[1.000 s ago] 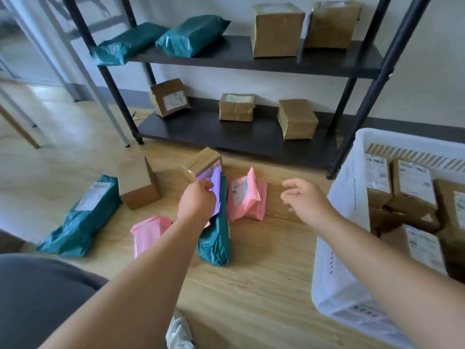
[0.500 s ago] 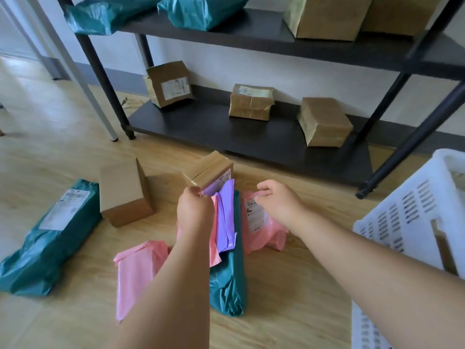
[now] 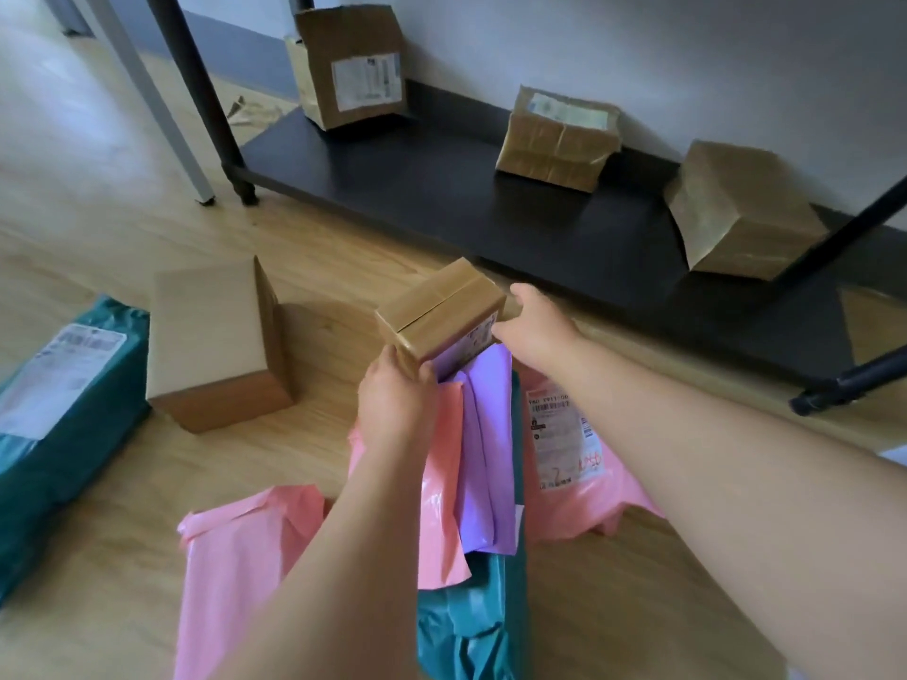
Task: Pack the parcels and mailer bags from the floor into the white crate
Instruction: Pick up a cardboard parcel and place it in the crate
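Now my left hand (image 3: 395, 400) clamps the small box (image 3: 441, 311) between thumb and fingers; my right hand (image 3: 537, 331), fingers spread, touches its side.

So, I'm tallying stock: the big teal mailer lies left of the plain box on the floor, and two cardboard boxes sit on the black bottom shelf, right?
No. The head view shows three cardboard boxes on the black bottom shelf, not two: a left box, a middle box and a right box. The big teal mailer does lie left of the plain box.
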